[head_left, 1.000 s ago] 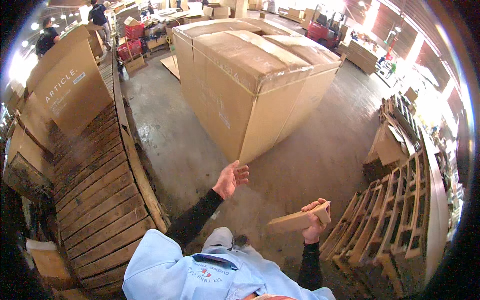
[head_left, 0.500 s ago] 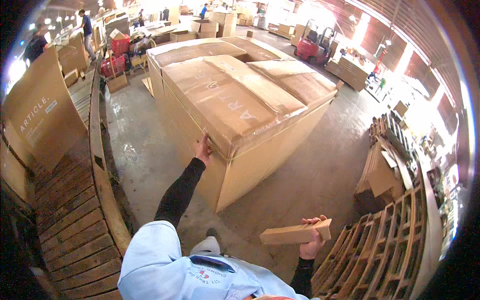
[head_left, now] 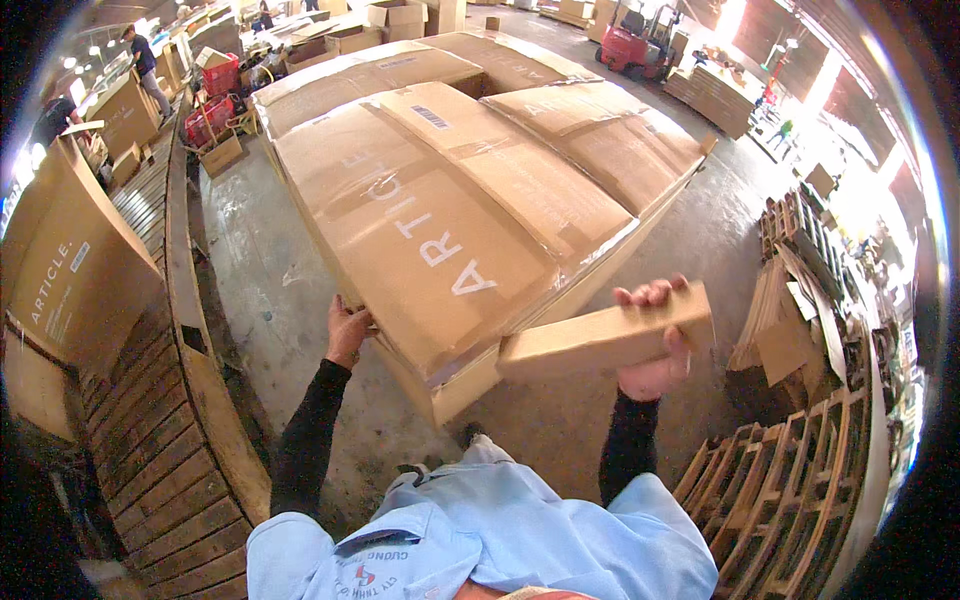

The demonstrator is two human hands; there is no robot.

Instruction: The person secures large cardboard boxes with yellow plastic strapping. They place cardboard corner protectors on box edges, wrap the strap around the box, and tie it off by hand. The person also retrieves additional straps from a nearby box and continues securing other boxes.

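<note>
A wide stack of large brown cardboard boxes [head_left: 400,240], wrapped in clear film, stands before me. My left hand [head_left: 350,332] is closed at its near left edge, fingers curled around what looks like a thin strap along the side; the fingertips are partly hidden. In my right hand [head_left: 655,340] is a long, narrow cardboard edge protector [head_left: 590,338], with the fingers over its far side and the thumb on the near side. Its left end hangs close to the stack's near right corner; whether they touch I cannot tell. The right hand is slightly blurred.
Left of me runs a slatted wooden walkway [head_left: 160,430] with upright cardboard sheets [head_left: 85,275] beside it. Wooden pallets [head_left: 790,480] lean at the right, near flattened cardboard [head_left: 785,330]. A red forklift [head_left: 637,45] stands far back. A person [head_left: 145,70] is at the far left.
My right hand has raised the edge protector up and forward toward the stack's corner. My left hand shows further left along the stack's edge. The view has shifted closer over the boxes.
</note>
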